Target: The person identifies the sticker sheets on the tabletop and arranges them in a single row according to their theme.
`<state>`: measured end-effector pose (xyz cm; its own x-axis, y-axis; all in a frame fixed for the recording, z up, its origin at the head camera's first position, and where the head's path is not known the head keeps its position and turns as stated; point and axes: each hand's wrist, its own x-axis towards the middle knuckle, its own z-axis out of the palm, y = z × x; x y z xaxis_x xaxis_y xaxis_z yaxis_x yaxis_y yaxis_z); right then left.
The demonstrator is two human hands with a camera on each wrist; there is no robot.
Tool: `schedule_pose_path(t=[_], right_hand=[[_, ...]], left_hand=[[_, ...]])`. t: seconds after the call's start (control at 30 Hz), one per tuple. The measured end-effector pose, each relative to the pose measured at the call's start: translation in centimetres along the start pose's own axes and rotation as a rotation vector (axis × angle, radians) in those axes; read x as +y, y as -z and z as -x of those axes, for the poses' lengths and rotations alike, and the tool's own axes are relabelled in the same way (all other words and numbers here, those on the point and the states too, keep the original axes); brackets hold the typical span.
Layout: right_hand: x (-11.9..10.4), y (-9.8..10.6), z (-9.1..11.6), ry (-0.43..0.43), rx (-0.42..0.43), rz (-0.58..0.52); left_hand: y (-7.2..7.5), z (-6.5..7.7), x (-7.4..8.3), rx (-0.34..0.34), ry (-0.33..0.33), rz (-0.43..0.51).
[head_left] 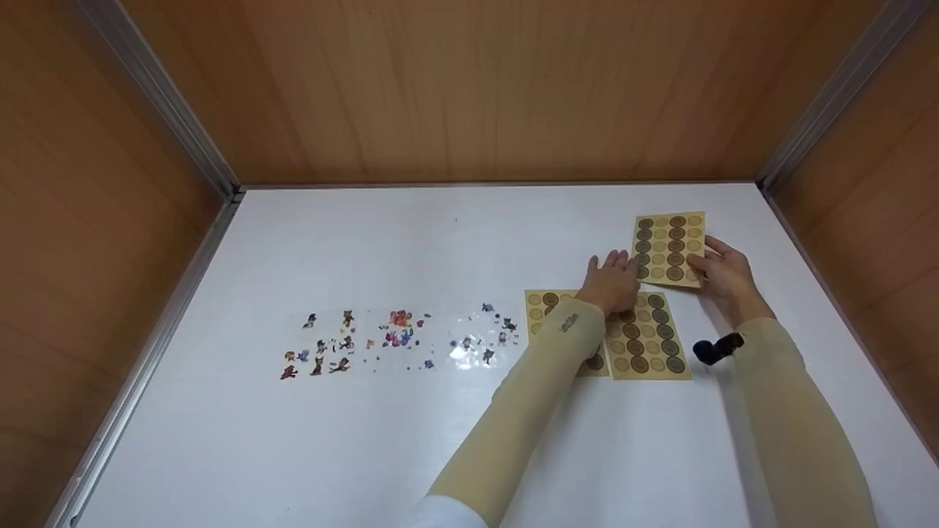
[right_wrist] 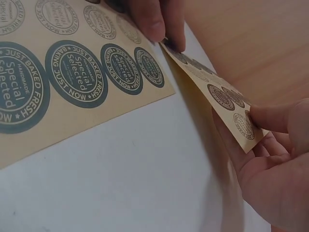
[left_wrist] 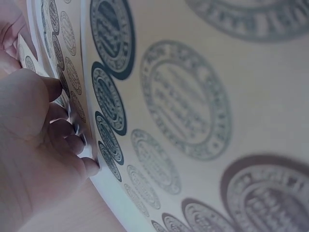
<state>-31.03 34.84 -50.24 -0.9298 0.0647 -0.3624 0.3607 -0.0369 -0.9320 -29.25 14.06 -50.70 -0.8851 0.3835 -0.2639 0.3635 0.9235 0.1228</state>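
Observation:
A tan sheet of round stickers [head_left: 669,249] is raised above the table at the right. My right hand [head_left: 726,279] pinches its right edge, thumb on the printed face and fingers behind. At the sheet's lower left, my left hand [head_left: 610,284] reaches over two similar sheets lying on the table, the right one [head_left: 649,345] and the left one [head_left: 539,312], which the forearm partly covers. Its fingers look extended. In the right wrist view, left fingers [right_wrist: 149,21] touch near the raised sheet's far end. The left wrist view shows fingertips [left_wrist: 90,166] against a flat sticker sheet.
Clear sheets with small colourful cartoon stickers lie left of the tan ones: a left sheet [head_left: 320,345], a middle one [head_left: 400,337] and a right one [head_left: 484,339]. The white table [head_left: 330,447] is bounded by wooden panels [head_left: 469,95] at the back and sides.

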Motion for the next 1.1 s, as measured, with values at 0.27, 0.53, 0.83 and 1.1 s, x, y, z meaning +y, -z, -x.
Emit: schedule_pose_path(t=[0.27, 0.53, 0.83, 1.1], right_hand=[[0.1, -0.3, -0.5, -0.004, -0.011, -0.076], [-0.4, -0.3, -0.2, 0.017, -0.02, -0.166], [-1.6, 0.1, 1.3, 0.098, -0.085, -0.228], [-3.1, 0.2, 3.9, 0.169, -0.164, -0.285]], left_hand=[[-0.3, -0.1, -0.5, 0.038, -0.002, 0.035], [0.0, -0.4, -0.4, 0.073, -0.02, 0.165], [1.2, -0.2, -1.0, 0.167, -0.043, 0.64], [3.9, 1.4, -1.4, 0.184, 0.001, 1.143]])
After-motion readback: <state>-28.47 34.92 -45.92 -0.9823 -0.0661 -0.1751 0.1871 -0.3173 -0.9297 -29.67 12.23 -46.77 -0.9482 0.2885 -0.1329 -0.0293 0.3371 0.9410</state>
